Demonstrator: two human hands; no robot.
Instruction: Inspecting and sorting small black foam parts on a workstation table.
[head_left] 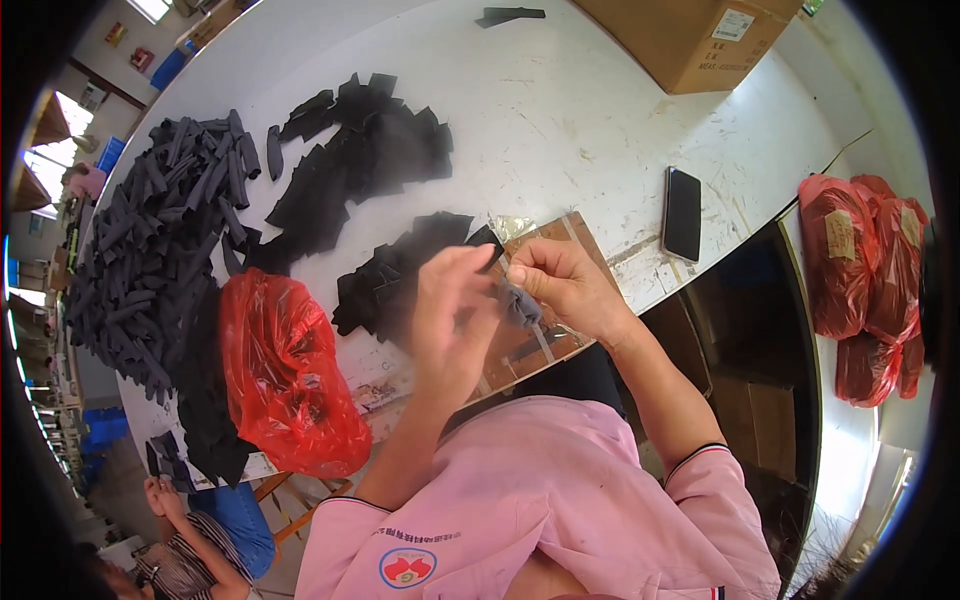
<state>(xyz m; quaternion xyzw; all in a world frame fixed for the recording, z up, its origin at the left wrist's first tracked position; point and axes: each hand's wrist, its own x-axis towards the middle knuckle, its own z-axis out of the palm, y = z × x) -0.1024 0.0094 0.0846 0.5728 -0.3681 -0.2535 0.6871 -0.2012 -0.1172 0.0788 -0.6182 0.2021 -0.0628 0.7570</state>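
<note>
My right hand (pixel 560 280) pinches a small grey fabric piece (pixel 520 305) between thumb and fingers, and the cloth hangs below the fingertips over a brown board (pixel 580 235). Just to its left, my left hand (pixel 452 305) is raised with bent fingers, smeared by motion. A black fabric flap (pixel 485 240) shows at the left fingertips; whether they grip it cannot be made out. Behind and left of this hand lies a spread of flat black fabric pieces (pixel 385 285), partly hidden by it.
A large heap of dark grey fabric tubes (pixel 165 240) covers the table's left, beside more black pieces (pixel 370 150) and a red plastic bag (pixel 285 370). A phone (pixel 682 215) and cardboard box (pixel 690 40) stand right. Red bags (pixel 860 270) lie far right; a person (pixel 190 540) sits lower left.
</note>
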